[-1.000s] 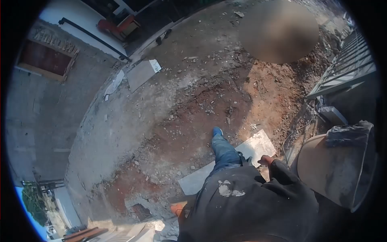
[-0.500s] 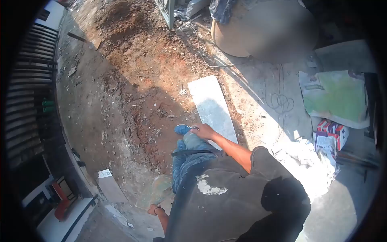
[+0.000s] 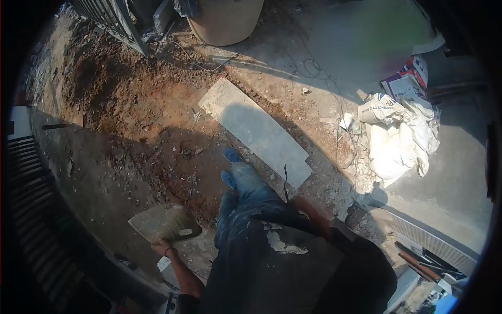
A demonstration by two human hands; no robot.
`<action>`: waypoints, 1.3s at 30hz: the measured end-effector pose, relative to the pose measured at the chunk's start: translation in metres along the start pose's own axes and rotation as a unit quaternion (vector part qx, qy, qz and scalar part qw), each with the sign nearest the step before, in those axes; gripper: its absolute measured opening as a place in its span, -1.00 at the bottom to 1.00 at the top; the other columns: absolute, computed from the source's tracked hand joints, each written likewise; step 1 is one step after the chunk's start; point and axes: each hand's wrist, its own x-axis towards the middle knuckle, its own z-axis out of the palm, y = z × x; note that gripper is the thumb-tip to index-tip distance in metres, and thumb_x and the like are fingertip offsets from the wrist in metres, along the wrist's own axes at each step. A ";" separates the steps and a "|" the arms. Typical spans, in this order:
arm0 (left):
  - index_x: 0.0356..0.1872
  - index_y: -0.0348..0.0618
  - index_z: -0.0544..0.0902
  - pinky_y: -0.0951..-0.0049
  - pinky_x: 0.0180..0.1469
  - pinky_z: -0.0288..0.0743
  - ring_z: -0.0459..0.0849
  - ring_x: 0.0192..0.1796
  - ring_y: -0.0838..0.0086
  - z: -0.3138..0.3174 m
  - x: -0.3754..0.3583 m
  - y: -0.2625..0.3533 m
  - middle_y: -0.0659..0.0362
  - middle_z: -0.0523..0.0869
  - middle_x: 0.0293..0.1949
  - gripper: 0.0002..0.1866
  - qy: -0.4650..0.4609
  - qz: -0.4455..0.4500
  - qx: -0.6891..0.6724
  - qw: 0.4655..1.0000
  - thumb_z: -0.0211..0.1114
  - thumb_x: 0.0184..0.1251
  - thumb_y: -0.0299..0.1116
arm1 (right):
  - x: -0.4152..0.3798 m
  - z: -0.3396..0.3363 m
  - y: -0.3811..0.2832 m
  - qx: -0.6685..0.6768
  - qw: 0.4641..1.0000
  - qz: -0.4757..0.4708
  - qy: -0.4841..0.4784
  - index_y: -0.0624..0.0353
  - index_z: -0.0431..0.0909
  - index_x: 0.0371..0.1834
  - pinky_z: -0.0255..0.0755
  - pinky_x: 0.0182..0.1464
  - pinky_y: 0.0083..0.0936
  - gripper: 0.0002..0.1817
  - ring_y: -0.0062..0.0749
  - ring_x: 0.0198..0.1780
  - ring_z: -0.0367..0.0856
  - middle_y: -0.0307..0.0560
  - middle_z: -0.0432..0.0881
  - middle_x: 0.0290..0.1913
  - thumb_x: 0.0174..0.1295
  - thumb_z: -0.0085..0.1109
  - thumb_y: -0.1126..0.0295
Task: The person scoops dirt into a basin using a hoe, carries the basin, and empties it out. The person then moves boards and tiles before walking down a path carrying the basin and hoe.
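Lower left of frame, our left hand (image 3: pixel 161 246) grips a folded sack (image 3: pixel 166 222), fingers curled on its edge; right hand hidden, fingers' state untellable. Slab (image 3: pixel 254 131) at centre.

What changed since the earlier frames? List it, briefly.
The right arm pulled back from the knee toward the hip; its hand is now lost in shadow. The view also swung round. Unchanged: the left hand still grips the flat sheet, and the pale slab lies on the dirt.
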 end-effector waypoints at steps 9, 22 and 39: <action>-0.03 -0.41 0.39 0.23 -0.06 0.36 0.54 -0.10 0.06 0.041 0.030 0.059 -0.17 0.53 -0.12 -0.45 -0.086 0.031 -0.207 0.974 0.19 -0.13 -0.34 | 0.014 0.009 0.018 0.124 0.988 -0.028 0.084 0.28 0.51 -0.18 0.42 -0.20 -0.38 -0.60 -0.24 -0.34 0.55 0.02 0.60 -0.35 0.07 0.08 0.15; -0.11 -0.42 0.45 0.18 -0.06 0.33 0.53 -0.12 0.00 0.049 -0.061 0.084 -0.18 0.56 -0.18 -0.50 -0.072 0.053 -0.217 0.972 0.18 -0.18 -0.38 | 0.008 -0.132 0.000 0.114 0.990 0.041 0.073 0.14 0.55 -0.17 0.35 -0.03 -0.38 -0.66 -0.14 -0.06 0.52 0.06 0.58 -0.15 0.07 0.08 0.18; -0.03 -0.32 0.42 0.15 -0.01 0.35 0.51 -0.03 0.00 0.043 -0.018 0.074 -0.21 0.52 -0.09 -0.55 -0.122 -0.079 0.029 0.989 0.11 0.07 -0.26 | 0.026 -0.125 -0.108 0.178 0.971 -0.069 0.142 0.16 0.54 -0.18 0.38 -0.10 -0.42 -0.67 -0.20 -0.13 0.55 0.03 0.60 -0.21 0.09 0.08 0.18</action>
